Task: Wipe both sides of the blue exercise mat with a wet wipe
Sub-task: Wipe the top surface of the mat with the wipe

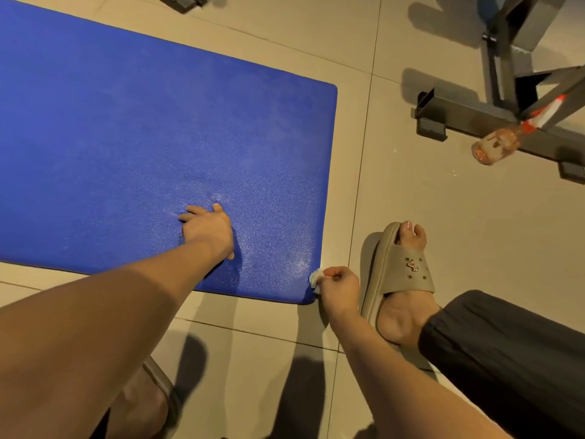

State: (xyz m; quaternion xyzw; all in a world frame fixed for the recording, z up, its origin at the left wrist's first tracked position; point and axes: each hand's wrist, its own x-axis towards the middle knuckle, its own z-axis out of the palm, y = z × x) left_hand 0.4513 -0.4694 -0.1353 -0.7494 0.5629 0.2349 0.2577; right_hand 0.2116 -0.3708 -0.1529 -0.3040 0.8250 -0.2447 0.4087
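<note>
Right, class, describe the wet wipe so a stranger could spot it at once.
Start at the big blue mat and follow its near edge to the right corner. There the right hand pinches the wet wipe: a small crumpled white wad, unlike the tan slipper alongside.

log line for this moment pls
left hand: rests on mat | right hand: pinches wipe at mat's near right corner | mat: flat on floor
</note>
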